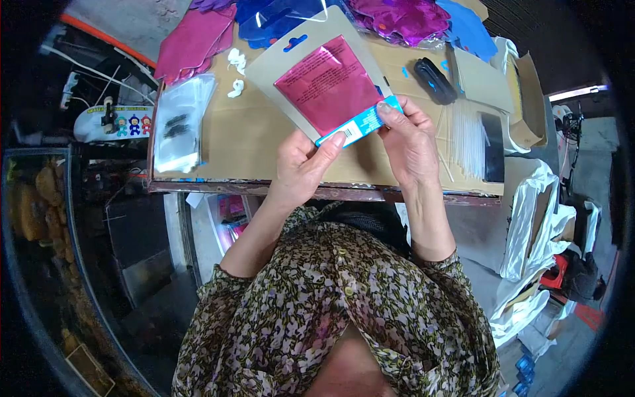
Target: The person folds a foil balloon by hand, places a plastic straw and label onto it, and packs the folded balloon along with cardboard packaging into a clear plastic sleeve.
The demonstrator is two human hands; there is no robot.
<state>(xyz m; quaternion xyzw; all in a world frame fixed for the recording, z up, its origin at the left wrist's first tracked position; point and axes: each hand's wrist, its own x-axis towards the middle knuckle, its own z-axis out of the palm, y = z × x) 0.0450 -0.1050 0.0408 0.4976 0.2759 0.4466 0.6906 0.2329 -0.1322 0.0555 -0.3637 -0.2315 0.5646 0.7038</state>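
A clear plastic packet with a hang hole at its top is held up, tilted, above the table. Inside it lies a folded pink foil piece with dark printed lines, perhaps a foil balloon. A blue card strip with a white barcode label runs along the packet's lower edge. My left hand pinches the left end of that edge, thumb on the barcode end. My right hand pinches the right end, its thumb on the blue strip. The fingers behind the packet are partly hidden.
Cardboard covers the table. Clear bags lie left, pink foil pieces behind them, and purple foil pieces at the back. To the right are a black case, white sticks and a dark phone-like slab.
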